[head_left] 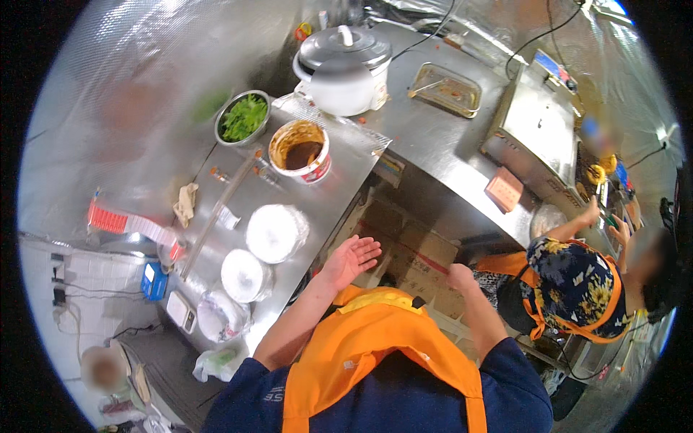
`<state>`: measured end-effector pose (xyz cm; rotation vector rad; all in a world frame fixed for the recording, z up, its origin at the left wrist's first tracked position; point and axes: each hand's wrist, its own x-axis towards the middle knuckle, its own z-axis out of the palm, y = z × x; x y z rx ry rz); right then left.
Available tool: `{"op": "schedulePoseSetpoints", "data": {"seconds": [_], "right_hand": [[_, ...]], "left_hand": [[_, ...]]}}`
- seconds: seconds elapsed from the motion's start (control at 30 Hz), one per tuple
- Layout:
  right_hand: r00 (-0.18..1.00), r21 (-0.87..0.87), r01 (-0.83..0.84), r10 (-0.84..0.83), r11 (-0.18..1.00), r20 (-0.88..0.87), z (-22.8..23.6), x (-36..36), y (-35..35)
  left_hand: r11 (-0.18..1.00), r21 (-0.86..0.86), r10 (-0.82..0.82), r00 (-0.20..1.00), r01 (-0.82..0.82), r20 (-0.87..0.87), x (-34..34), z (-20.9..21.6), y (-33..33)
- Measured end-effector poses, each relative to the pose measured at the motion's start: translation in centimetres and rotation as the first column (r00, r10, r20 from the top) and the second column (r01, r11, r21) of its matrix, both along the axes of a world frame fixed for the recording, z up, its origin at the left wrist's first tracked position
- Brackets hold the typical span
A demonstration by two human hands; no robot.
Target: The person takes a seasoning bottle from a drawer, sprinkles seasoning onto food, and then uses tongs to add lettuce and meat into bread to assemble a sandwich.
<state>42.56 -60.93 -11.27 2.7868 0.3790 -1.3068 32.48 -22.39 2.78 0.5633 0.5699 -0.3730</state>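
- Left hand [354, 261], centre of the frame: wide, palm turned up, fingers extended.
- Right hand [460, 278], right of centre: fingers appear drawn in; cannot tell whether it holds anything.
- Nearest things to the hands: three wrapped white stacks [277, 232], left of centre, standing in a row on the metal counter [317, 200], apart from the left hand; cardboard boxes [415, 268], low in the middle of the frame, beyond and between both hands.
- Orange apron [375, 332], lower centre: worn by the person over a dark blue shirt.
- Upper left of centre: a bowl of green leaves [245, 117] stands beside a bucket [316, 170] with brown residue inside.
- Top centre: a lidded white cooker [326, 97]; to its right, a shallow tray [449, 90].
- Right: a reddish block [504, 189] lies near the counter edge, below a metal appliance [538, 119].
- Far right: a co-worker [577, 285], floral top, orange apron straps, both hands forward.
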Motion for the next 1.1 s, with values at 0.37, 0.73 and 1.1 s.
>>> {"op": "schedulePoseSetpoints", "data": {"seconds": [0.37, 0.73, 1.1], "right_hand": [[-0.384, -0.123, 0.88, -0.535, -0.459, -0.753, -20.9, -14.8, -11.2], [0.121, 0.206, 0.977, -0.68, -0.046, -0.723, -15.9, -17.5, -5.5], [-0.01, 0.159, 0.959, -0.586, -0.235, -0.81, -15.1, -12.3, -5.3]], "left_hand": [[0.976, 0.212, 0.014, 0.964, 0.044, -0.266, -3.6, -6.6, 4.3], [0.873, 0.48, -0.011, 0.987, 0.088, -0.16, -4.5, -6.1, 3.5], [0.434, 0.886, -0.274, 0.961, 0.164, -0.044, -10.0, -6.9, 4.9]]}}
